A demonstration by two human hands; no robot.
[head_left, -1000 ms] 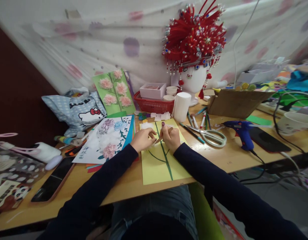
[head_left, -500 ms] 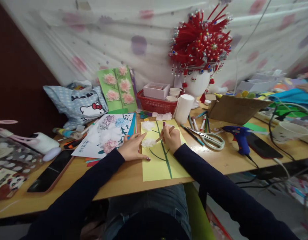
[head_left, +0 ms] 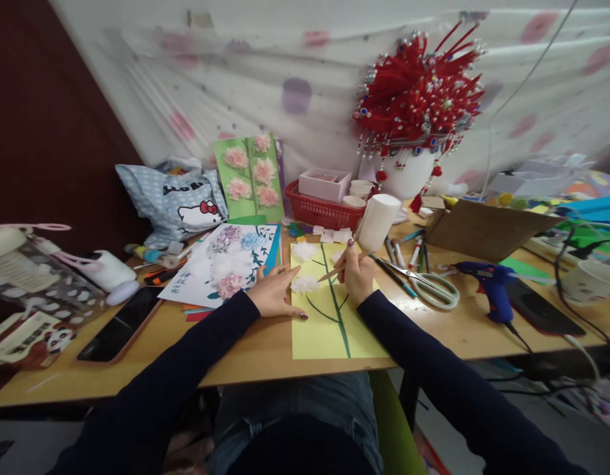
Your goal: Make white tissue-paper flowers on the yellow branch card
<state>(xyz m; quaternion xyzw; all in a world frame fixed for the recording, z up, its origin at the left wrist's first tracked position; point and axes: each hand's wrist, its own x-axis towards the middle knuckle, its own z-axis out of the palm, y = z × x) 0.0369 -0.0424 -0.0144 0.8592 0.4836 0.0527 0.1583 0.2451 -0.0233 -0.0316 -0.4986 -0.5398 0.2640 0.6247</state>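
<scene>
On the yellow sheet (head_left: pixel 314 340), green painted stems branch upward, with white tissue-like flowers (head_left: pixel 305 284) along its left side. My left hand (head_left: pixel 275 293) rests across the sheet's left edge, fingers spread, beside the lower white flower. In my right hand (head_left: pixel 358 274) is a thin brown pointed stick (head_left: pixel 331 272), its tip close to that flower's right side. Another pale tuft (head_left: pixel 337 256) shows partly behind my right hand. Whether the stick touches the flower, I cannot tell.
Scissors (head_left: pixel 430 288), pens and a blue glue gun (head_left: pixel 493 287) lie to the right. A white roll (head_left: pixel 378 223) and red basket (head_left: pixel 327 214) stand behind. At left are a flower picture (head_left: pixel 206 280) and a phone (head_left: pixel 121 324). A red beaded headdress (head_left: pixel 423 92) rises at the back.
The camera view has shifted, so everything sits further right in the picture. The stick's tip has drawn slightly away from the lower flower's middle toward its right edge. My left hand stays put.
</scene>
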